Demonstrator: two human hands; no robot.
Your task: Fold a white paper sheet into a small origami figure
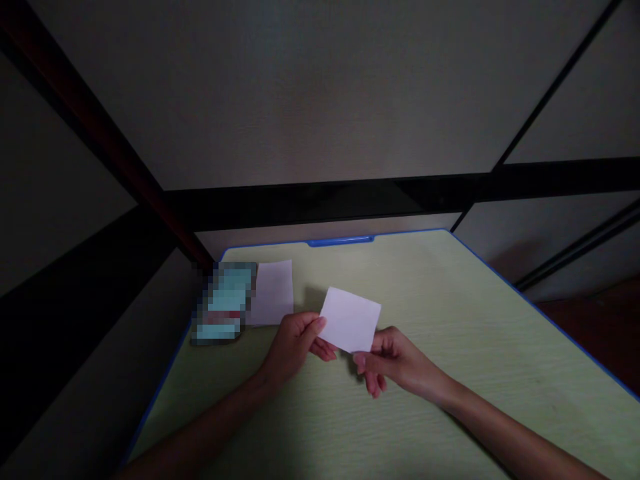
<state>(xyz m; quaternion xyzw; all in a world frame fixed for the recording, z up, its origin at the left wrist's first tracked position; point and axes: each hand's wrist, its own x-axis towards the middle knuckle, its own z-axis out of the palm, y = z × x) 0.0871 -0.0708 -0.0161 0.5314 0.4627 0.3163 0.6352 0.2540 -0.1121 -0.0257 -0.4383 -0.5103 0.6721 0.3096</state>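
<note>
A small white sheet of paper (350,320) is held up above the table, tilted, with its blank face toward me. My left hand (301,337) pinches its left edge between thumb and fingers. At the lower right corner my right hand (387,360) grips the same sheet, thumb on top and fingers partly hidden underneath. Farther left, a second piece of white paper (271,293) lies flat on the table; whether it is one sheet or a stack I cannot tell.
A phone (225,303), its screen blurred out, lies at the table's left edge against the flat paper. The pale wood-grain table (465,320) has a blue rim and a blue handle (341,241) at the back. Light panels with dark bands (310,202) stand right behind it.
</note>
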